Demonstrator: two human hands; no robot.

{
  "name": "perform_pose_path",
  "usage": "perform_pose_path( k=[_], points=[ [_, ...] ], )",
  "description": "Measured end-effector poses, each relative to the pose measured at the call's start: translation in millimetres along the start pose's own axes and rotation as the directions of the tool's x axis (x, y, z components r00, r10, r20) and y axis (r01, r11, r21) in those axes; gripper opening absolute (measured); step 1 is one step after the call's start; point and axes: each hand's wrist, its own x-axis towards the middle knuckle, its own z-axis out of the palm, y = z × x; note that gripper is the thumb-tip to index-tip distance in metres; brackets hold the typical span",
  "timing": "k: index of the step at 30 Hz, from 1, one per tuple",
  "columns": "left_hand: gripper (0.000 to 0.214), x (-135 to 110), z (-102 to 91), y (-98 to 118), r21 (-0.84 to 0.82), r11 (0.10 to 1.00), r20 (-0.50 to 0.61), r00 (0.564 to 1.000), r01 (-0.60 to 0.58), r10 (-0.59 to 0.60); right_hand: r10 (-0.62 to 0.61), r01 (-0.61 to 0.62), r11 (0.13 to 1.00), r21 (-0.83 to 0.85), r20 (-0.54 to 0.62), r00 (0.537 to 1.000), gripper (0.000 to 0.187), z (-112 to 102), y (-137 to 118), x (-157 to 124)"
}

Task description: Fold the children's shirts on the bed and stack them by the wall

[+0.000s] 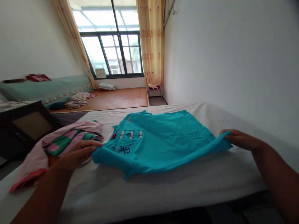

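Observation:
A turquoise shirt [168,137] lies spread sideways on the white-sheeted bed [144,199], its collar to the left and its hem to the right. White strips and dark blue lettering show near the neck. My left hand [80,152] pinches the shirt at the shoulder end of the near side. At the hem corner, my right hand [237,138] grips the cloth between thumb and fingers. The near edge between both hands is raised and sags in the middle. Beside my left hand lies a pink and green garment [63,137], partly hidden behind that arm.
A dark cabinet [35,121] stands left of the bed. Beyond is a brown mat-covered platform [123,96] with folded clothes [78,101] on it. A small stool [154,88] sits by the curtain [151,43]. A white wall [233,62] runs along the right.

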Motion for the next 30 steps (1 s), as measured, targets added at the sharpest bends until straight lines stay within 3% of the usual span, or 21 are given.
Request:
perform_pose_path(
  k=[3,6,9,11,13,16,18,21,24,27,30],
  points=[
    [0.037,40,21.5,25,-0.138,0.989,0.11,0.992,-0.052,0.068,0.098,-0.078,0.984,0.159,-0.126,0.987,0.031,1,1,27],
    [0.041,77,41.8,36,-0.217,0.976,0.023,0.999,-0.031,0.036,0.206,-0.157,0.973,0.169,-0.331,0.921,0.036,3,9,61],
    [0.042,98,46.8,21,-0.084,0.993,-0.097,0.993,-0.077,0.069,0.165,-0.199,0.98,0.0,-0.563,0.81,0.041,6,26,83],
    [0.042,101,40.0,3,0.122,0.986,-0.137,0.982,-0.116,0.132,0.099,-0.208,0.973,-0.102,-0.628,0.772,0.047,6,37,86],
    [0.044,99,29.7,-15,0.38,0.914,-0.115,0.973,-0.141,0.198,0.059,-0.207,0.965,-0.162,-0.634,0.771,0.053,6,43,81],
    [0.052,92,17.6,-32,0.714,0.69,-0.056,0.973,-0.119,0.226,0.017,-0.191,0.954,-0.232,-0.594,0.804,0.063,9,43,69],
    [0.059,86,14.8,-37,0.835,0.542,-0.032,0.974,-0.096,0.222,0.001,-0.173,0.949,-0.262,-0.548,0.836,0.069,14,40,64],
    [0.062,77,16.6,-37,0.908,0.408,0.006,0.977,-0.095,0.214,-0.087,-0.121,0.926,-0.357,-0.515,0.853,0.066,21,39,63],
    [0.049,70,21.4,-34,0.93,0.335,0.085,0.976,-0.15,0.201,-0.207,-0.072,0.862,-0.502,-0.479,0.853,0.053,24,42,65],
    [0.037,63,26.3,-34,0.919,0.315,0.169,0.958,-0.239,0.232,-0.219,-0.073,0.839,-0.539,-0.457,0.862,0.047,24,44,66],
    [0.038,57,29.4,-41,0.929,0.311,0.104,0.948,-0.2,0.301,-0.207,-0.066,0.856,-0.513,-0.457,0.865,0.048,25,45,65]
  ],
)
